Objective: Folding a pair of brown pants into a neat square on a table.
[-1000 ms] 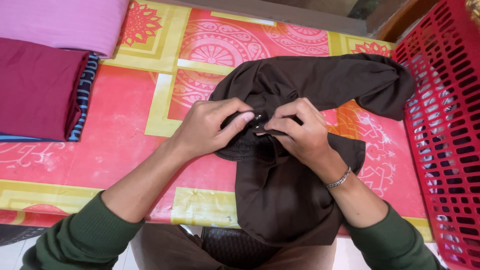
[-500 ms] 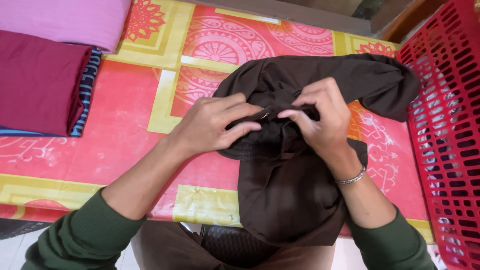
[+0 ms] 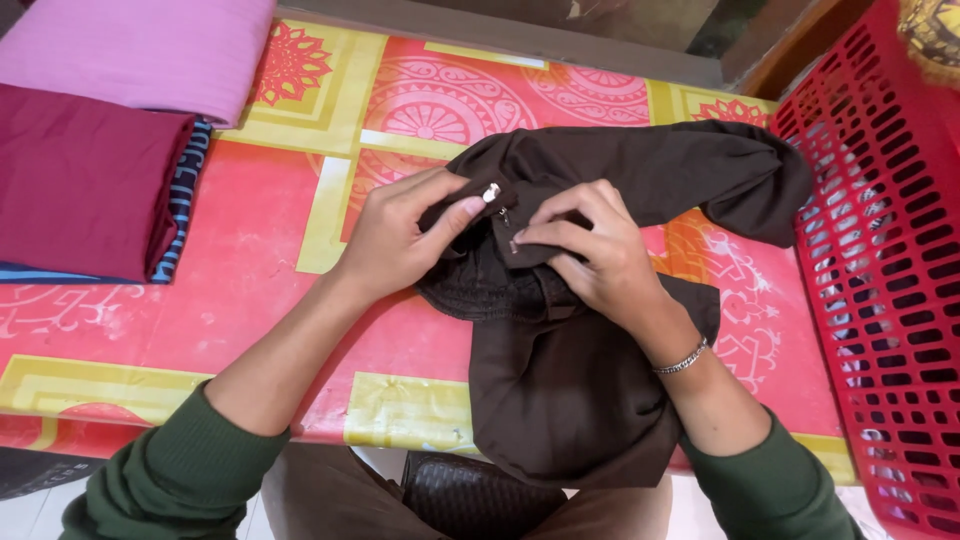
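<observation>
Both hands were together on the dark brown garment (image 3: pixel 580 370), lying on the patterned cloth-covered table (image 3: pixel 250 290) directly under them. Left hand (image 3: pixel 395 235) pinched the flap w/ the metal snap button (image 3: pixel 491 191); right hand (image 3: pixel 590 255) gripped the opposite waistband edge. Step looked like fastening the snap; next move needs both halves aligned, then pressed. Red plastic basket (image 3: pixel 880 260) sat right of the right hand; contents mostly out of view.
</observation>
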